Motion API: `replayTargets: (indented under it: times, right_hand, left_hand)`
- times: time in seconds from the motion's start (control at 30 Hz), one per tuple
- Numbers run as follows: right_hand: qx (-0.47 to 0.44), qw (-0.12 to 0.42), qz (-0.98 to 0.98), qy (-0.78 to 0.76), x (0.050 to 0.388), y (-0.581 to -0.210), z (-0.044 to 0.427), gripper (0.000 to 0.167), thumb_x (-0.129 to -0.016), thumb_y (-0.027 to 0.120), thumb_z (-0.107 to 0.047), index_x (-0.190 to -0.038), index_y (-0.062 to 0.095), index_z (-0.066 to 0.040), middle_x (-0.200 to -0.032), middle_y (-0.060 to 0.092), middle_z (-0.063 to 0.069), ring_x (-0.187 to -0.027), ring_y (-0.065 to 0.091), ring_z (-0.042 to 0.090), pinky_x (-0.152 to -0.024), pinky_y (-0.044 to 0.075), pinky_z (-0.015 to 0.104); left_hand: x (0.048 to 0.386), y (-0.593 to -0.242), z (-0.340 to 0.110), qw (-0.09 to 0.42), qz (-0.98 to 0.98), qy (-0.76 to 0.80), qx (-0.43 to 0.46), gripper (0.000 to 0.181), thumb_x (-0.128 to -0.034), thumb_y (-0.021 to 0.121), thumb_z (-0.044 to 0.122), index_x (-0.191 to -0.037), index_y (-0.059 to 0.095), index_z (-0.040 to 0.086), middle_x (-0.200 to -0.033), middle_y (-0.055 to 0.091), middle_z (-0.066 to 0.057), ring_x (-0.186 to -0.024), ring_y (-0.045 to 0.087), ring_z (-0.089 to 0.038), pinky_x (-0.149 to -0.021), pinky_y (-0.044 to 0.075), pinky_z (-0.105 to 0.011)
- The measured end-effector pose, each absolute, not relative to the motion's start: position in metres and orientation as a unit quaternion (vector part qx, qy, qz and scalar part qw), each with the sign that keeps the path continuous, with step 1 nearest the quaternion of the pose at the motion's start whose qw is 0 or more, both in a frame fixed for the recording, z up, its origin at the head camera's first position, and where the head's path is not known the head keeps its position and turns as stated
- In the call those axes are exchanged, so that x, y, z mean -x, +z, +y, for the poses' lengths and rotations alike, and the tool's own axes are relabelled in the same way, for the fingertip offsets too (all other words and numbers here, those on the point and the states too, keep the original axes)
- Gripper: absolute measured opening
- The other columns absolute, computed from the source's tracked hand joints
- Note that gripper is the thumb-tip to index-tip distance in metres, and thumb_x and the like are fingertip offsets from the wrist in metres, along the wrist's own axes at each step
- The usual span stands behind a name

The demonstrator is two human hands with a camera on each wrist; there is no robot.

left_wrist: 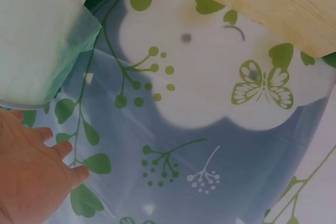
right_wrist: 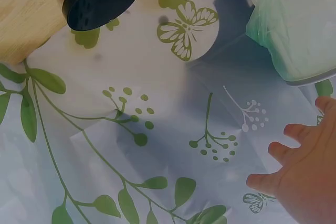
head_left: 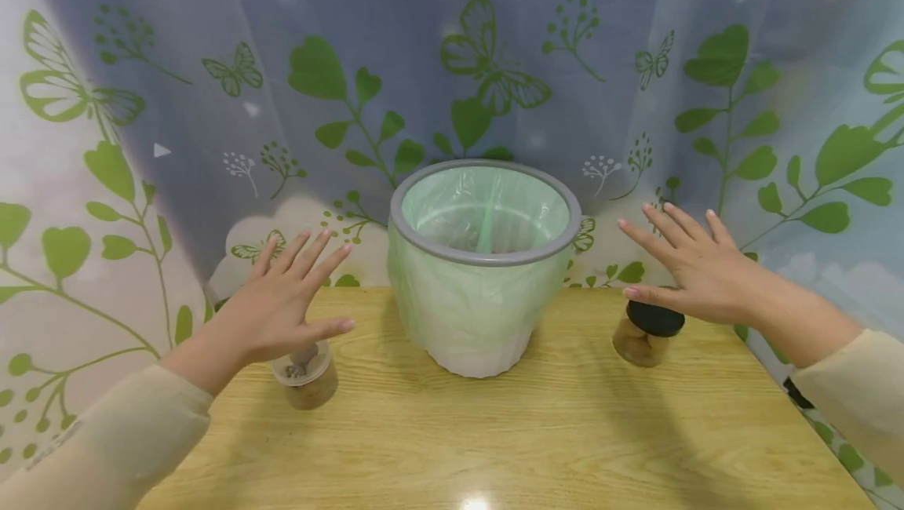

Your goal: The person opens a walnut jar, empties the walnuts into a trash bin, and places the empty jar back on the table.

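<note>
On the bench (head_left: 424, 439), a bag-lined wastebasket (head_left: 480, 310) stands between a clear jar (head_left: 313, 391) and a black-lidded jar (head_left: 643, 341); left hand (head_left: 282, 306) and right hand (head_left: 695, 271) hover, fingers spread.

Left sleeve (head_left: 134, 431) is pale cream cloth, its loose edge ending short of the wrist. Right sleeve (head_left: 858, 388) matches in colour. Left hand (head_left: 278, 306) and right hand (head_left: 699, 271) are bare.
</note>
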State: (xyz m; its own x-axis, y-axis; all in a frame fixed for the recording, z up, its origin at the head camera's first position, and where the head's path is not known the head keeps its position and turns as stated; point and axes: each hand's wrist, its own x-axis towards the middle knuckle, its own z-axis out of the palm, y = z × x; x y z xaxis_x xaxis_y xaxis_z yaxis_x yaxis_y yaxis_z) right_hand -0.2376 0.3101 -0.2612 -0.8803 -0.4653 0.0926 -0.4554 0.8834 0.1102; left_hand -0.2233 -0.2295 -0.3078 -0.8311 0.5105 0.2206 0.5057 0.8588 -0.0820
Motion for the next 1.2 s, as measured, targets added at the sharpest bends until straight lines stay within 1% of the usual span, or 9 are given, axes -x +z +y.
replayTargets:
  times: [0.17, 0.43, 0.6, 0.77, 0.87, 0.97, 1.2]
  right_hand:
    - [-0.242, 0.058, -0.968, -0.033, 0.235, -0.263, 0.310, 0.093, -0.093, 0.059, -0.061, -0.163, 0.006, -0.030, -0.166, 0.004, 0.019, -0.150, 0.003, 0.045, -0.111, -0.008, 0.071]
    - [-0.244, 0.052, -0.968, -0.022, 0.233, -0.269, 0.314, 0.092, -0.093, 0.061, -0.060, -0.163, 0.009, -0.029, -0.167, 0.005, 0.017, -0.151, 0.005, 0.043, -0.112, -0.004, 0.070]
    - [-0.247, 0.049, -0.968, -0.007, 0.233, -0.272, 0.316, 0.092, -0.093, 0.062, -0.058, -0.163, 0.010, -0.028, -0.167, 0.007, 0.018, -0.150, 0.007, 0.043, -0.113, 0.001, 0.069]
    - [-0.254, 0.046, -0.966, 0.006, 0.233, -0.274, 0.316, 0.092, -0.093, 0.064, -0.056, -0.163, 0.012, -0.026, -0.165, 0.010, 0.020, -0.149, 0.010, 0.046, -0.112, 0.008, 0.070]
    - [-0.263, 0.040, -0.964, 0.020, 0.232, -0.274, 0.317, 0.091, -0.094, 0.064, -0.055, -0.163, 0.012, -0.025, -0.165, 0.009, 0.020, -0.148, 0.010, 0.048, -0.110, 0.016, 0.071]
    - [-0.267, 0.035, -0.962, 0.036, 0.231, -0.274, 0.318, 0.090, -0.094, 0.063, -0.054, -0.163, 0.012, -0.025, -0.166, 0.009, 0.019, -0.147, 0.013, 0.049, -0.107, 0.021, 0.071]
    - [-0.255, 0.036, -0.965, 0.057, 0.227, -0.274, 0.315, 0.086, -0.095, 0.062, -0.055, -0.162, 0.016, -0.028, -0.166, 0.012, 0.014, -0.147, 0.018, 0.046, -0.108, 0.024, 0.069]
  left_hand:
    - [0.222, -0.313, -0.232, 0.116, -0.958, 0.005, 0.262, 0.095, -0.0939, 0.047, 0.071, -0.163, 0.007, 0.020, -0.168, -0.003, -0.011, -0.152, 0.000, -0.040, -0.116, -0.012, -0.058]
    - [0.223, -0.319, -0.236, 0.122, -0.957, -0.011, 0.263, 0.093, -0.0944, 0.049, 0.069, -0.163, 0.004, 0.024, -0.168, 0.000, -0.011, -0.152, 0.003, -0.040, -0.117, -0.008, -0.060]
    - [0.222, -0.323, -0.240, 0.113, -0.958, -0.018, 0.261, 0.093, -0.0953, 0.048, 0.068, -0.163, 0.002, 0.024, -0.168, 0.002, -0.013, -0.151, 0.004, -0.042, -0.117, -0.007, -0.060]
    - [0.222, -0.326, -0.242, 0.107, -0.959, -0.027, 0.259, 0.093, -0.0953, 0.049, 0.068, -0.163, 0.002, 0.024, -0.167, 0.005, -0.014, -0.151, 0.007, -0.042, -0.117, -0.002, -0.062]
    - [0.221, -0.327, -0.244, 0.110, -0.958, -0.034, 0.263, 0.093, -0.0950, 0.050, 0.067, -0.163, 0.004, 0.023, -0.167, 0.006, -0.013, -0.151, 0.009, -0.042, -0.117, 0.000, -0.062]
    - [0.221, -0.327, -0.246, 0.115, -0.956, -0.042, 0.266, 0.093, -0.0945, 0.051, 0.067, -0.163, 0.006, 0.023, -0.167, 0.008, -0.012, -0.151, 0.011, -0.040, -0.117, 0.002, -0.061]
    - [0.220, -0.332, -0.250, 0.128, -0.953, -0.053, 0.270, 0.093, -0.0938, 0.055, 0.065, -0.163, 0.011, 0.020, -0.167, 0.012, -0.012, -0.150, 0.015, -0.041, -0.115, 0.011, -0.064]
